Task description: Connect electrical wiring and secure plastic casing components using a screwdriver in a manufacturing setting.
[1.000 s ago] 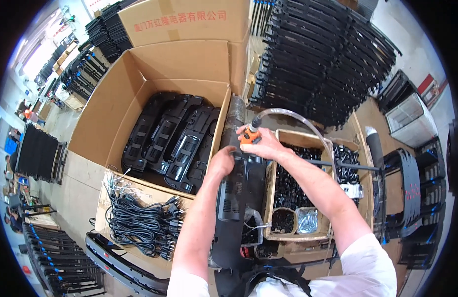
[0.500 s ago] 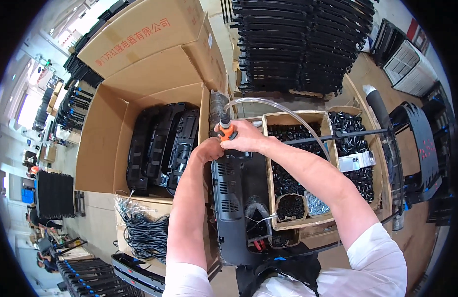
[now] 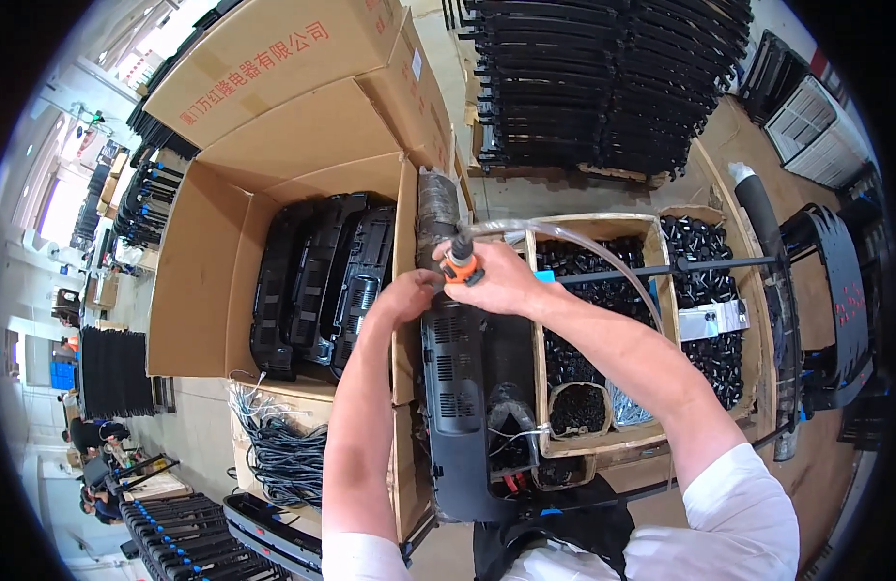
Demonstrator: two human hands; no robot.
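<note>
An orange-and-black air screwdriver (image 3: 463, 267) is gripped in my right hand (image 3: 509, 279). It stands over the far end of a long black plastic housing (image 3: 456, 382) with slotted vents, and a clear hose (image 3: 603, 247) arcs off its top to the right. Close by on the left, my left hand (image 3: 407, 297) rests at the housing's far end with fingers curled together. What those fingers hold, if anything, is hidden. The tool's lower end is also out of sight behind my right hand.
To the left, an open carton (image 3: 201, 290) holds several black housings (image 3: 322, 276). A bundle of black cables (image 3: 288, 455) lies nearer me. On the right stands a divided wooden tray (image 3: 540, 358) of small black parts, with a bar (image 3: 719, 263) across it. Black frames (image 3: 593, 87) are stacked beyond.
My right hand and the screwdriver have shifted slightly right, away from my left hand. The gap between the hands looks a little wider. The whole view has also shifted slightly.
</note>
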